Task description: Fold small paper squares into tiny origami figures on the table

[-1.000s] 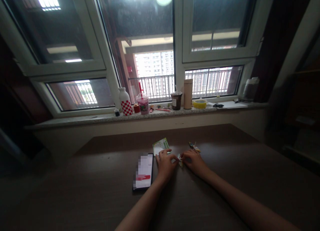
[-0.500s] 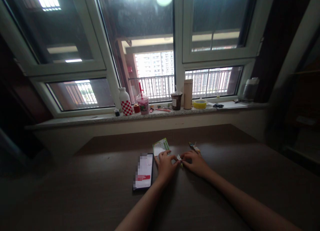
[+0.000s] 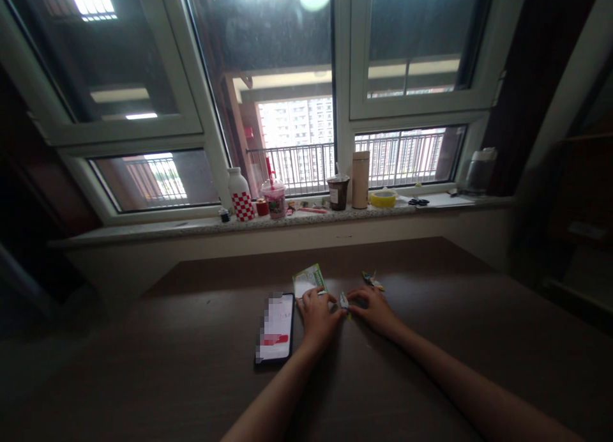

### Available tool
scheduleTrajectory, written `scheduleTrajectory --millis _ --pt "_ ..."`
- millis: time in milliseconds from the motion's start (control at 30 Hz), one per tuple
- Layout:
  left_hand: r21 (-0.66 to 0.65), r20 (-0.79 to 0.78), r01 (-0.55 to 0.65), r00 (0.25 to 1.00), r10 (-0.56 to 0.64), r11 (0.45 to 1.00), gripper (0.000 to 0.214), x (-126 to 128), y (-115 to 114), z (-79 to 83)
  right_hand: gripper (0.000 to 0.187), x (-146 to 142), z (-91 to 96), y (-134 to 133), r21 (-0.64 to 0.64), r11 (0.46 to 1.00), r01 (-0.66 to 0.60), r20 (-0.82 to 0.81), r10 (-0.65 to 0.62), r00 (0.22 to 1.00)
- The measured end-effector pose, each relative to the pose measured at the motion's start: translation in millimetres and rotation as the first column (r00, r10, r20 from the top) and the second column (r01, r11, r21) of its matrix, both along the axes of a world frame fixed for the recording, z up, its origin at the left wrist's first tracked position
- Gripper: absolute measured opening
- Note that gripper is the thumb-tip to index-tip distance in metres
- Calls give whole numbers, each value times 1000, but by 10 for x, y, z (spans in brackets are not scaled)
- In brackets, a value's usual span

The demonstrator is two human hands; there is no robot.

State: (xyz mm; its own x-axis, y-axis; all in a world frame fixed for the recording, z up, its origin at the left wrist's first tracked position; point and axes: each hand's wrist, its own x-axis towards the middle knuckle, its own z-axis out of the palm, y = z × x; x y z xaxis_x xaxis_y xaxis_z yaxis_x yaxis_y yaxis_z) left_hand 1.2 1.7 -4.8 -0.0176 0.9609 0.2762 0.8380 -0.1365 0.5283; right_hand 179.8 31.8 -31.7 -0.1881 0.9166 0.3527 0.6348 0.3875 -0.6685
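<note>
My left hand (image 3: 320,315) and my right hand (image 3: 374,308) meet above the table, thumbs and fingertips pinched from either side on a small white, blue and yellow-green piece (image 3: 343,301). It is too small for me to tell its kind, and the fingertips cover part of it. Just beyond my right hand lies another small colourful piece (image 3: 373,281), untouched. A green-and-white printed card or booklet (image 3: 310,280) lies flat behind my left hand, whose fingers overlap its near edge. Left of that hand a phone (image 3: 274,330) rests with its screen lit.
The brown table (image 3: 431,282) reaches to the wall below a granite windowsill (image 3: 201,223). On the sill stand a checkered bottle (image 3: 241,196), a pink cup with a straw (image 3: 274,199), a dark drink cup (image 3: 338,193), a tan flask (image 3: 361,180), a yellow tape roll (image 3: 382,200) and scissors (image 3: 418,202).
The small piece between my fingertips has turned slightly and now shows more blue. My right fingers have shifted a little, uncovering more of the other colourful piece.
</note>
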Motion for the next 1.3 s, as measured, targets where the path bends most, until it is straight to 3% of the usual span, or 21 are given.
scheduleTrajectory --millis 267,600,933,1300 --pt "-13 59 63 996 -62 998 6 9 -10 31 15 17 -21 50 -11 996 -94 -172 90 981" --pt "11 107 79 991 -79 997 9 43 -11 40 23 39 -27 68 -23 992 -126 -351 109 930" --pt "78 171 110 978 -122 991 3 60 -13 34 30 52 -68 119 35 993 -112 -266 117 957" --pt "69 196 91 975 -103 993 5 61 -37 67 22 31 5 31 82 995 -51 -141 62 988"
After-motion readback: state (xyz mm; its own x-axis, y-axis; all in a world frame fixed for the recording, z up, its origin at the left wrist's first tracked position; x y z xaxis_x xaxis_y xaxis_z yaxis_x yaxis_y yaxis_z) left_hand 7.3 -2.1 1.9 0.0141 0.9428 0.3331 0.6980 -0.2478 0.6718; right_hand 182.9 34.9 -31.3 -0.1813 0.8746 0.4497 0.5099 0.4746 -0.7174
